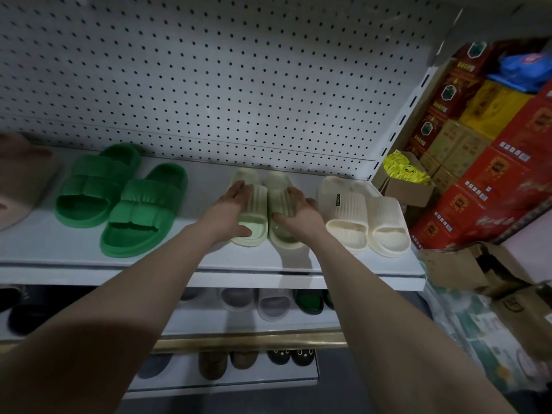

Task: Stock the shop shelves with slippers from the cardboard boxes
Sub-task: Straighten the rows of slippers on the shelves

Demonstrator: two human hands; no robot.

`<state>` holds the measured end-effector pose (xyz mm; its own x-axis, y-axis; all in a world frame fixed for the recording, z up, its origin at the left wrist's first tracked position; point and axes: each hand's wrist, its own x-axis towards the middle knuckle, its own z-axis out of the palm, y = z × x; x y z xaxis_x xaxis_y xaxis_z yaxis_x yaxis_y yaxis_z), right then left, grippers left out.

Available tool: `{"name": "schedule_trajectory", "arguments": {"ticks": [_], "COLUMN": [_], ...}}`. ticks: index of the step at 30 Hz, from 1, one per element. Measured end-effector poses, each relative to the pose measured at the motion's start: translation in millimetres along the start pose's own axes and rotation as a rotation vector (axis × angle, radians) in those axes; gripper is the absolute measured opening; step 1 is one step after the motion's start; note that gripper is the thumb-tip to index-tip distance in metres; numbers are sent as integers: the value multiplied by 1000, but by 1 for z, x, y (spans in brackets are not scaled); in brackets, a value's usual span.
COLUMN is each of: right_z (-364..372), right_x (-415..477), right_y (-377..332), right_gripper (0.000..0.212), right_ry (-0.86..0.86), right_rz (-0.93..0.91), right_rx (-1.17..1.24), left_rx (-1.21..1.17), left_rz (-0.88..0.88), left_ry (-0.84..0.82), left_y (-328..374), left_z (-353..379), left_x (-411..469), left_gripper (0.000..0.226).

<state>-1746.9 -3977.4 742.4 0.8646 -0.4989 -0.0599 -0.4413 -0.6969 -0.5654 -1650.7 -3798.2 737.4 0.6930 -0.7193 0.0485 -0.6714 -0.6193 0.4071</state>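
On the white top shelf, both hands rest on a pair of pale green slippers. The left hand grips the left pale green slipper, fingers laid over its ribbed strap and thumb curled at the toe opening. The right hand holds the right pale green slipper the same way, fingers across the strap, thumb on its inner side. The two slippers stand flat and touch side by side, toes towards the viewer.

Just right of this pair sits a cream pair with ribbed straps. Left of the pair, well apart, lies a dark green pair with puffy double straps, and further left a pink slipper shows at the frame edge. Behind the pair rises a white pegboard. Below the pair, lower shelves carry more slippers – grey ones among them. Far right of the pair stand stacked red cartons, an open box of yellow packets, and brown cardboard boxes lower down.
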Motion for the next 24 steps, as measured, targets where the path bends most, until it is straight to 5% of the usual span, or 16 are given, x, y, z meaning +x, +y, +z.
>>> {"name": "schedule_trajectory", "arguments": {"ticks": [11, 24], "right_z": [-1, 8], "right_x": [-1, -17], "right_y": [-4, -69], "right_gripper": [77, 52], "right_ry": [-5, 272], "right_rz": [-13, -292], "right_rx": [-36, -11], "left_rx": [-18, 20], "left_rz": [-52, 11], "left_ry": [8, 300], "left_y": [3, -12], "left_z": [7, -31], "left_x": [-3, -33], "left_gripper": [107, 73]}}
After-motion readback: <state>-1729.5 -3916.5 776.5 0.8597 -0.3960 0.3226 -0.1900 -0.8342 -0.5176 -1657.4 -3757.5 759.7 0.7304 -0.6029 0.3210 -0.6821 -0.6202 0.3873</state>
